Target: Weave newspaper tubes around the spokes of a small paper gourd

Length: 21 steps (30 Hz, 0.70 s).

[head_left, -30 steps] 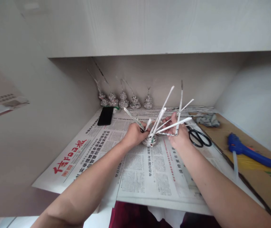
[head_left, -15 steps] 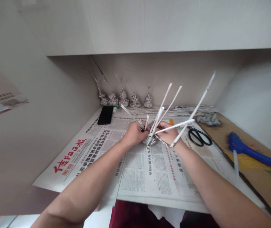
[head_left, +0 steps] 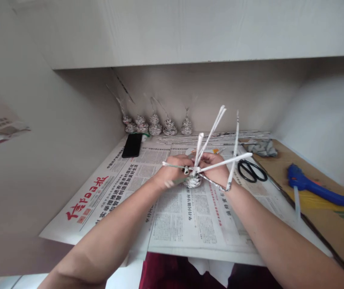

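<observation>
Five small woven paper gourds stand at the back left, a black phone just in front on the newspaper-covered surface. The left hand is clamped on the left side of a woven paper piece, centred between both hands, its paper strips fanning out. The right hand touches its right side; hidden fingertips, cannot tell whether they grip. Beyond lie black-handled scissors, grey cloth and a blue glue gun
</observation>
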Each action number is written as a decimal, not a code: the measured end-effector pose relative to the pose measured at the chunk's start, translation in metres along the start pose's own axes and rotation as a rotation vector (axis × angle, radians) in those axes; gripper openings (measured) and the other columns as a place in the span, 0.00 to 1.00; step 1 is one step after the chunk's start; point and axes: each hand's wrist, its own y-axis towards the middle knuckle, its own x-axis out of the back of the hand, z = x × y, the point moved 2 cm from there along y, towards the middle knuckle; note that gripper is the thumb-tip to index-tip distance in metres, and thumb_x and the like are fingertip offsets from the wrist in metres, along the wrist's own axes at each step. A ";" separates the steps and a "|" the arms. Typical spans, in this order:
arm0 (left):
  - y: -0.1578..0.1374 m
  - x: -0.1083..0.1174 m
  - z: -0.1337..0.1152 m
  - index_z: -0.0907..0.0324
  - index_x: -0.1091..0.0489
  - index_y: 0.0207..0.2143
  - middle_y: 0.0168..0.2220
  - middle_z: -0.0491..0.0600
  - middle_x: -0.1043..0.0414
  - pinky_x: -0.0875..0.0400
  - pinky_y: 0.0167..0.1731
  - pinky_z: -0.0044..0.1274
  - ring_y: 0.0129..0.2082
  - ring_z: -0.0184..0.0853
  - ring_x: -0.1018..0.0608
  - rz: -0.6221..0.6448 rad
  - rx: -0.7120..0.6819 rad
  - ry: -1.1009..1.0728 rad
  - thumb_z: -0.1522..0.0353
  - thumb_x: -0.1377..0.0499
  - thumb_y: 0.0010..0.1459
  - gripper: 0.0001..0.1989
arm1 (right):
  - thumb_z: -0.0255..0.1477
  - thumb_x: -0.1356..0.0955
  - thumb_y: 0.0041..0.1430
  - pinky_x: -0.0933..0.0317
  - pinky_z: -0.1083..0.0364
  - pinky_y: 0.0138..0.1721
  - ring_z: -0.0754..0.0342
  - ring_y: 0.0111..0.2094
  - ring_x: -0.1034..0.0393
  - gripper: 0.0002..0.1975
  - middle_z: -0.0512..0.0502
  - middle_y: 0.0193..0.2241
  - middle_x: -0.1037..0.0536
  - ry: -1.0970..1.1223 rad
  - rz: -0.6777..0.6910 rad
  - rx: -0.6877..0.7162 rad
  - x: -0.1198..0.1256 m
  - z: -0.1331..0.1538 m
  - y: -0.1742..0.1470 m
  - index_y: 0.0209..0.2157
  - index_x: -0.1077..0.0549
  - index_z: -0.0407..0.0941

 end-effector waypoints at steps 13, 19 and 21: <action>0.000 -0.001 -0.004 0.58 0.22 0.31 0.34 0.51 0.23 0.30 0.43 0.24 0.36 0.34 0.23 -0.009 0.002 0.011 0.78 0.43 0.52 0.12 | 0.38 0.25 0.38 0.35 0.55 0.22 0.54 0.21 0.31 0.12 0.49 0.21 0.23 -0.091 -0.056 -0.017 0.003 0.003 -0.004 0.22 0.24 0.45; 0.000 -0.005 0.007 0.57 0.22 0.32 0.33 0.48 0.23 0.30 0.40 0.23 0.35 0.33 0.23 -0.070 0.016 -0.020 0.76 0.43 0.53 0.11 | 0.38 0.25 0.40 0.36 0.57 0.21 0.55 0.19 0.32 0.12 0.50 0.17 0.25 -0.092 -0.012 -0.005 0.004 0.003 -0.001 0.22 0.23 0.44; 0.000 -0.007 0.009 0.58 0.22 0.31 0.31 0.48 0.24 0.31 0.39 0.22 0.34 0.33 0.24 -0.082 0.025 -0.037 0.76 0.43 0.53 0.10 | 0.40 0.26 0.41 0.36 0.57 0.21 0.56 0.19 0.32 0.13 0.50 0.17 0.25 -0.082 0.003 -0.016 0.004 0.002 -0.001 0.23 0.22 0.43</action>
